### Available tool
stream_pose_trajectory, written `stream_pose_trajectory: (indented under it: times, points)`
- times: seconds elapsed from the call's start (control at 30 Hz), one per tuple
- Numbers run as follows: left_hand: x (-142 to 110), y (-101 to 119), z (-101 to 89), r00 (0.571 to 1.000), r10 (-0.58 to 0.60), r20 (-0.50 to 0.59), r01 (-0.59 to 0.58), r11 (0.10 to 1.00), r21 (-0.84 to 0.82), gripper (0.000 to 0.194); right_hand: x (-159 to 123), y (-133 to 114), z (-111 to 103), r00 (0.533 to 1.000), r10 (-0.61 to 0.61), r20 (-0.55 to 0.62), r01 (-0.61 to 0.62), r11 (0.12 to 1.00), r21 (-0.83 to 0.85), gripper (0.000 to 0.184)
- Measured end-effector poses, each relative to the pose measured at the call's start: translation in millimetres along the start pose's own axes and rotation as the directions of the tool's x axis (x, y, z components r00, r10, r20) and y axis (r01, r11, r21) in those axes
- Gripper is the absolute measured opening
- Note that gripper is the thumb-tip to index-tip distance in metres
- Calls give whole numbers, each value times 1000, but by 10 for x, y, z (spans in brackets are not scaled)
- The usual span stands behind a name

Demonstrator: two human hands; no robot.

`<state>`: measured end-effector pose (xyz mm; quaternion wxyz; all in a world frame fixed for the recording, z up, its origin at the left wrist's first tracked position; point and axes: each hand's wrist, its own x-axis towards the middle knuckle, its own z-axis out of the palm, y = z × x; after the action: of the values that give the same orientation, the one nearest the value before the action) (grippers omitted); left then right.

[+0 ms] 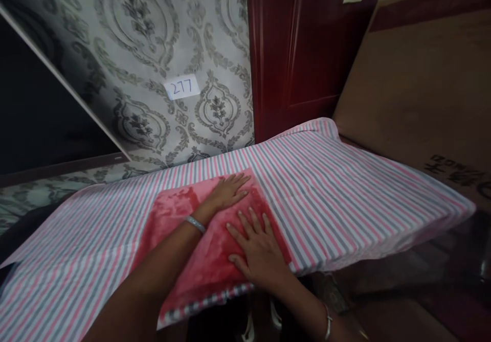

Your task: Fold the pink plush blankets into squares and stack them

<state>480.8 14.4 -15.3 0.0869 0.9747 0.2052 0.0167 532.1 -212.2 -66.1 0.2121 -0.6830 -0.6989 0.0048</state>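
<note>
A folded red fuzzy cloth lies on a table covered by a pink, grey and white striped sheet. My left hand rests flat on the cloth's far right part, fingers stretched out, with a silver bangle on its wrist. My right hand lies flat on the cloth's near right part, fingers spread. Neither hand holds anything.
Patterned grey wallpaper with a paper label reading 277 is behind the table. A dark red wooden door stands at the back right, and a large cardboard box leans at the right. A dark screen is at the left.
</note>
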Motion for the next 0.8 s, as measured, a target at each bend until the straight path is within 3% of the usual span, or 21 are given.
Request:
stream_pose_trajectory:
  times: [0.3,0.57,0.8]
  points:
    - [-15,35,79,998,-11,-61,10,1000,-10,66,-37,43,94,1000,6,10,-6,1000,9,79]
    - [-12,35,128,996,13,-83,-14,1000,-5,67,-4,-10,-24,999,25,35,-23,999,-46,71]
    - [-181,113,-134,1000,7,9,-7,999,-40,69,-23,-48,-206,996,32,82,-23,994,-108,65]
